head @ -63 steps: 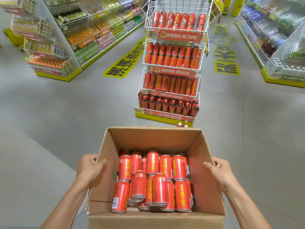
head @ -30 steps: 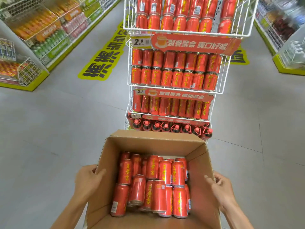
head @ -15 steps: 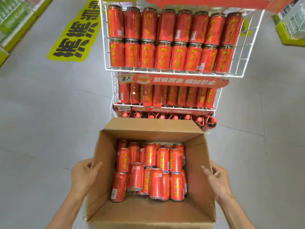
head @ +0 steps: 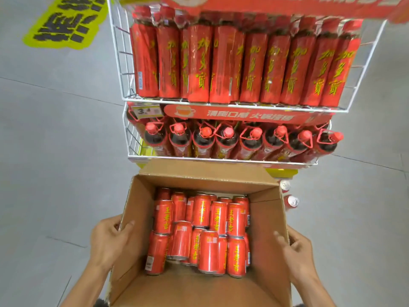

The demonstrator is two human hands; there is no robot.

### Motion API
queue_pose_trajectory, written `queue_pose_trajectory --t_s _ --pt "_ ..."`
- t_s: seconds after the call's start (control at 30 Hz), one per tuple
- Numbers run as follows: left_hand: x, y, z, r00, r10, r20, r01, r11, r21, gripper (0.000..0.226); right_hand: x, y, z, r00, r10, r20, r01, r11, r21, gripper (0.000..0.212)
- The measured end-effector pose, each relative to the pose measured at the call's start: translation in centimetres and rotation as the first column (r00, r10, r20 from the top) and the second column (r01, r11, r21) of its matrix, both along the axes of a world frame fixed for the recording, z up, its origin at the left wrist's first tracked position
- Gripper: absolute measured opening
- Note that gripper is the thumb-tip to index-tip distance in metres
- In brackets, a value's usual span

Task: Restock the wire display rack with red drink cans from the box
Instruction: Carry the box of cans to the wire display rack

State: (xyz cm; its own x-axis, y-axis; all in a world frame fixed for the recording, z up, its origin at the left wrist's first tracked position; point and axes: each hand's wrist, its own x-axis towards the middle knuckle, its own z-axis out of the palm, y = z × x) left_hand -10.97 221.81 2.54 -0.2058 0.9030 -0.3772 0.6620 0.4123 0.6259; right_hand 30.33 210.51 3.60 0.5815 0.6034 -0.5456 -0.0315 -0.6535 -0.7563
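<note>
Wire display rack point(head: 132, 140): white wire baskets filling the top of the view. The two tiers I can see are both packed: tall red bottles point(head: 243, 63) up top (a bit blurry), red-capped bottles point(head: 228, 138) in the one below.
Box point(head: 267, 229): open cardboard, right up against the foot of the rack. Honestly can't tell if it's sitting on the floor point(head: 55, 151) or hanging just above it.
Red cans point(head: 200, 231): all in the box, mostly upright, bunched toward its far wall. The near strip of the box bottom is bare.
Left hand point(head: 108, 238): fingers wrapped round the outside of the box's left wall, thumb hooked inside, so it's gripping the box.
Right hand point(head: 297, 253): same deal on the right wall, thumb inside, fingers curled round the outside.
Loose cans point(head: 292, 200): two on the floor just past the box's far right corner.
Progress: basically zero restocking so far imo. Nothing from the box is in a hand or on the rack. What's left is pretty much everything: free up the hands, then move the cans over. No open spot for them shows from here.
</note>
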Motion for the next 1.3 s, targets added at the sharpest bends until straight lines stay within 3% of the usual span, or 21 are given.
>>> queue_pose_trajectory --t_s 0.13,0.33,0.53,0.67,1.3 --pt "0.3 1.2 -6.7 1.0 0.008 0.012 -0.008 1.0 0.014 0.008 0.2 0.5 -6.8 1.0 -0.006 -0.006 0.006 1.0 -0.018 0.024" --pt "1.0 3.4 -13.3 1.0 0.023 -0.019 -0.023 0.999 0.025 0.025 1.2 2.9 -12.7 1.0 0.004 0.018 -0.004 1.0 0.0 0.025" --pt "2.1 5.8 -16.8 0.997 0.034 -0.071 -0.031 0.999 0.032 0.024 2.7 5.8 -17.8 1.0 -0.008 0.027 0.007 0.999 0.044 0.026" --pt "2.9 7.9 -17.1 0.994 0.049 -0.1 -0.047 0.999 0.027 0.026 4.3 8.1 -20.0 1.0 0.003 0.01 -0.003 1.0 0.004 0.018" --pt "5.5 13.4 -16.6 0.98 0.137 -0.144 -0.133 0.99 0.042 0.023 6.1 14.0 -21.3 0.994 0.029 0.108 -0.031 0.999 0.022 0.018"
